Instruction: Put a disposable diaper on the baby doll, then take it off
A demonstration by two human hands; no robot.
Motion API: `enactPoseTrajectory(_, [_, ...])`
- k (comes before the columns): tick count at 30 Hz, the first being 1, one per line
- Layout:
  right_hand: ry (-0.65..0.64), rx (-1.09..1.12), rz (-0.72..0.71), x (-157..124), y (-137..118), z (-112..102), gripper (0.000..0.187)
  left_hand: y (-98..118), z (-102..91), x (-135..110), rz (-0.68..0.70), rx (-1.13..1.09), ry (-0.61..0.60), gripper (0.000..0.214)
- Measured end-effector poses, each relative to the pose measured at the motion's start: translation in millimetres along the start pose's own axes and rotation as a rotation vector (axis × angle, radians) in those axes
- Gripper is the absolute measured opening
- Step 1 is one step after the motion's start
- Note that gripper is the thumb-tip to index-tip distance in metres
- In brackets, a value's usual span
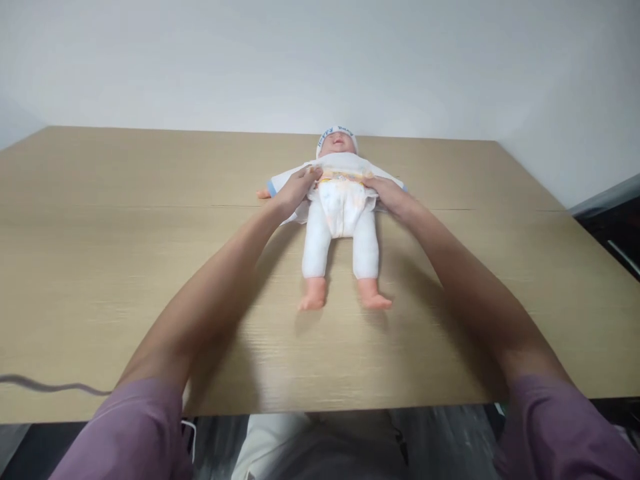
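A baby doll (367, 257) lies on its back on the table, its head away from me and its bare feet towards me. It has a white cap with blue lettering (338, 130), a white shirt (345, 160) with blue cuffs, and white legs. Around its hips is a diaper (343, 207) with a coloured waistband. My left hand (301, 185) is closed on the diaper's waist at the left side. At the opposite side, my right hand (387, 192) grips the waist edge too. Some of my fingertips are hidden by the diaper and shirt.
The wooden table (150, 247) has a seam across it and meets a pale wall (300, 67) at the back. A grey cable (50, 385) runs along the near left edge. A dark object (613, 217) stands beyond the right edge.
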State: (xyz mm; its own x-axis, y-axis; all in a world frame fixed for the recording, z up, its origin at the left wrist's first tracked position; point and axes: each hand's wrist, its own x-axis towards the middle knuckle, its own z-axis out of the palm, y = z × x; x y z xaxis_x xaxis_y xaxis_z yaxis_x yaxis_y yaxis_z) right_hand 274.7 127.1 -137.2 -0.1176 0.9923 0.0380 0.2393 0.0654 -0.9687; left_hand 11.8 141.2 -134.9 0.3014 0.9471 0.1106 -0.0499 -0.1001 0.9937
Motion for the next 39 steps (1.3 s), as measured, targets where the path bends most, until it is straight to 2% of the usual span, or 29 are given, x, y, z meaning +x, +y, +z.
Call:
enactPoseTrajectory(5, [-0.056, 0.139, 0.125, -40, -1, 2, 0.033, 5, -2.7, -36, -0.084, -0.057, -0.064, 0.039])
enactPoseTrajectory(8, [-0.181, 0.168, 0.119, -72, -8, 0, 0.044, 12, -5.2, -66, -0.122, 0.0, -0.11, 0.042])
enactPoseTrajectory(11, [-0.27, 0.095, 0.067, -95, -18, -7, 0.056, 18, -9.7, -87, -0.167, 0.082, -0.118, 0.046])
enactPoseTrajectory(13, [-0.204, 0.022, 0.018, -101, -22, -12, 0.061, 24, -13.1, -91, -0.168, 0.145, -0.095, 0.045])
enactPoseTrajectory(16, [0.034, -0.03, -0.058, -102, -17, -19, 0.063, 36, -16.4, -89, -0.141, 0.25, -0.005, 0.029])
enactPoseTrajectory(18, [0.191, -0.1, -0.101, -107, -6, -23, 0.054, 46, -15.1, -87, -0.079, 0.346, 0.069, 0.022])
enactPoseTrajectory(20, [0.295, -0.274, -0.156, -118, 6, -26, 0.042, 57, -8.0, -89, 0.053, 0.492, 0.119, 0.022])
enactPoseTrajectory(22, [0.337, -0.505, -0.224, -133, 19, -27, 0.032, 66, 6.8, -93, 0.229, 0.66, 0.13, 0.02])
enactPoseTrajectory(24, [0.331, -0.692, -0.275, -144, 30, -27, 0.027, 71, 28.8, -97, 0.392, 0.803, 0.076, 0.02])
enactPoseTrajectory(26, [0.32, -0.78, -0.292, -148, 37, -27, 0.025, 72, 54.0, -97, 0.494, 0.923, -0.025, 0.024])
enactPoseTrajectory(29, [0.306, -0.795, -0.261, -144, 41, -28, 0.024, 66, 85.3, -93, 0.511, 1.073, -0.148, 0.031])
enactPoseTrajectory(31, [0.295, -0.776, -0.212, -140, 40, -28, 0.026, 61, 96.4, -89, 0.489, 1.136, -0.167, 0.033])
enactPoseTrajectory(36, [0.246, -0.749, -0.015, -138, 34, -26, 0.037, 55, 97.4, -85, 0.461, 1.172, -0.135, 0.041])
enactPoseTrajectory(39, [0.171, -0.684, 0.043, -139, 25, -32, 0.045, 55, 94.8, -87, 0.447, 1.186, -0.139, 0.045])
